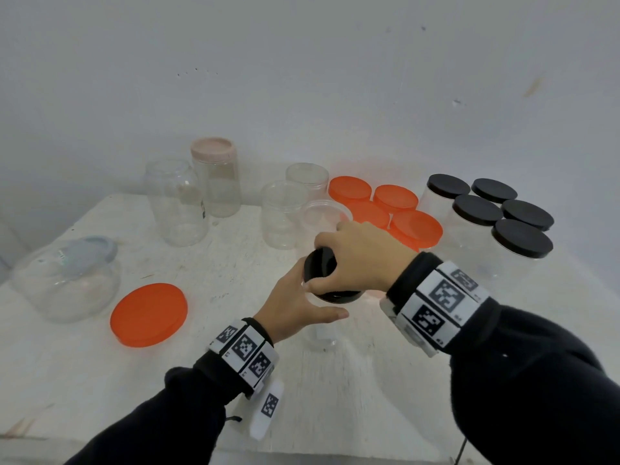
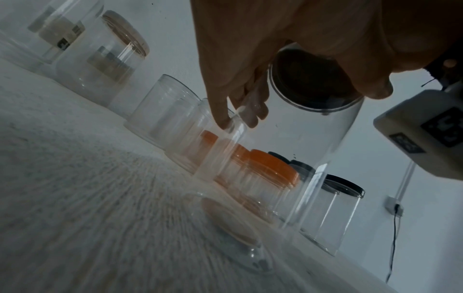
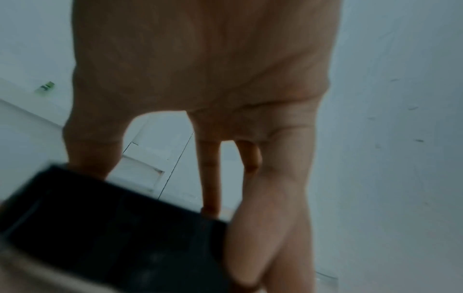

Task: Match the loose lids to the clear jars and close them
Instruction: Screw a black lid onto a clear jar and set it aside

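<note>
Our left hand (image 1: 295, 305) cupped round a clear jar (image 2: 313, 142), our right hand (image 1: 362, 256) gripping its black lid (image 1: 322, 266) from above, jar upright on the table (image 1: 201, 364).

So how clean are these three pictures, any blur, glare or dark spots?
Head view: evenly lit, mostly sharp, edges bowed by the wide lens. Left wrist view: dim, table streaked with blur, clear jar readable. Right wrist view: dark and soft; right hand and black lid both smeared.

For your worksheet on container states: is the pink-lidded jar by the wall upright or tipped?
Upright: the pink-lidded jar stands on its base on the table, lid on top.
</note>
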Motion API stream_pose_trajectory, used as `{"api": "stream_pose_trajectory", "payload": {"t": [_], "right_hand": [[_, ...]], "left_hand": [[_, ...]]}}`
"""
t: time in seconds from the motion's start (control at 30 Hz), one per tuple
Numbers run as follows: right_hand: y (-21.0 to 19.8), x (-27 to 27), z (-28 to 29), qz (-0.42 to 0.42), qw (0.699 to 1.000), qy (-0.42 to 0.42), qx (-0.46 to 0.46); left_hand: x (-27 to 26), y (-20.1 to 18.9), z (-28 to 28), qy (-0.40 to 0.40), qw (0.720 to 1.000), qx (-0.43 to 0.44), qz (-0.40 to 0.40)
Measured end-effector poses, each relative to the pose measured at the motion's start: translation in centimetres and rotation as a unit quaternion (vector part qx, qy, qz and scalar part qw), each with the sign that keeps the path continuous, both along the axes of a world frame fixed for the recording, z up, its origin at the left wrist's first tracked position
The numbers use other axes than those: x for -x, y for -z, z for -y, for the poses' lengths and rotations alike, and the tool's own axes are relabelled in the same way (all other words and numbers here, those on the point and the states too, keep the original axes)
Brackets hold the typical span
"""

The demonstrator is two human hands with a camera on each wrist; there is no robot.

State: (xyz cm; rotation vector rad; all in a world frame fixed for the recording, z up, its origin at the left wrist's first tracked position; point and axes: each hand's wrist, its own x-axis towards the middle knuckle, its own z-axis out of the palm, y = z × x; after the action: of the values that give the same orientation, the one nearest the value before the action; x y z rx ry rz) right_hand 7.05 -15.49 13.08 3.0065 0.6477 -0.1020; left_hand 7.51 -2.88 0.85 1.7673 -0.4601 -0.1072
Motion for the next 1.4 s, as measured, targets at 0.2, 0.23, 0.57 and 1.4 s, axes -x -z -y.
{"api": "stream_pose_trajectory", "payload": {"t": [0.2,0.23,0.57,1.4], "right_hand": [[-1.5,-0.7,1.0,-0.189,0.981,-0.042,-0.003],[-1.7,-0.7,1.1,-0.199,0.978,-0.060,-0.008],[-0.5,-0.3,0.6,-0.092,0.995,0.027,-0.021],[2.0,0.9,1.6,0.010,0.994,-0.043,-0.096]], "left_hand": [[-0.2,-0.1,-0.2,0.009,1.000,0.001,0.001],[-0.1,-0.2,-0.2,0.007,1.000,-0.003,0.003],[0.0,0.2,-0.1,-0.004,1.000,0.016,-0.010],[-0.2,-0.2,-0.1,0.018,1.000,0.003,-0.016]]}}
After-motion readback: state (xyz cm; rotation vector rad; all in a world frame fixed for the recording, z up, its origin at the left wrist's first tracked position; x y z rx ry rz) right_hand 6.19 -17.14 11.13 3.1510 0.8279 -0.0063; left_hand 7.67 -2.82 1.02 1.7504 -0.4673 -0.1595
